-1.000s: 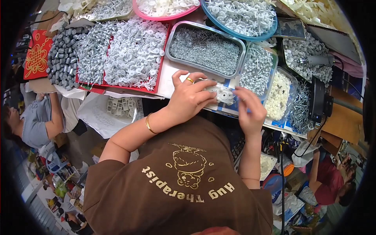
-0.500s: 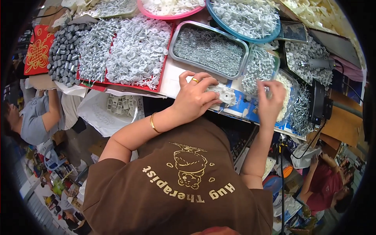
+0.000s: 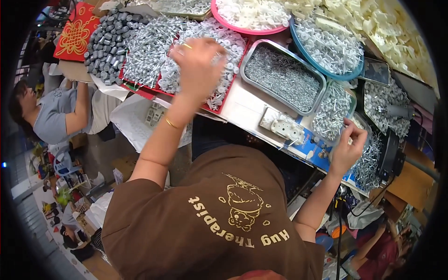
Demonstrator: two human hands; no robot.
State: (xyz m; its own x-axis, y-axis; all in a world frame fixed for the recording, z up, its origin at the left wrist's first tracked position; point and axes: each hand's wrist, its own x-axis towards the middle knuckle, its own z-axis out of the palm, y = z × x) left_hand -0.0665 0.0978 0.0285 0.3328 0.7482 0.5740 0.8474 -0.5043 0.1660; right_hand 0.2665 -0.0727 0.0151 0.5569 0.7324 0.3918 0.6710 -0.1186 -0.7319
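Crowded workbench (image 3: 252, 108), seen from above, heaped with small hardware. At its centre, the fingers of the left hand (image 3: 199, 65) curl down over a heap of white round-headed parts (image 3: 228, 65); motion blurs them, so whether they hold anything cannot be told. The right hand (image 3: 349, 147) is at the near side of a shallow tray of screws (image 3: 332, 109), thumb and forefinger drawn close together; what may be between them is too small to make out. Neither hand touches the white plastic fitting (image 3: 285, 129), which lies on the bench between them, near the front edge.

Judging by the hands, the step is gathering small pieces from the heaps. The next move seems to call for a fine pinch that singles out one part, and a steadying hand on the fitting.

Around them are a red tray (image 3: 235, 77) under the left-hand heap, a metal tray (image 3: 313, 112) of tiny screws, a pink bowl (image 3: 254, 31), a blue bowl (image 3: 347, 77) and dark grey cylinders (image 3: 107, 46). Beyond the bench, a person in a grey-blue shirt (image 3: 58, 114) sits at left; another in dark red (image 3: 378, 254) is at right.
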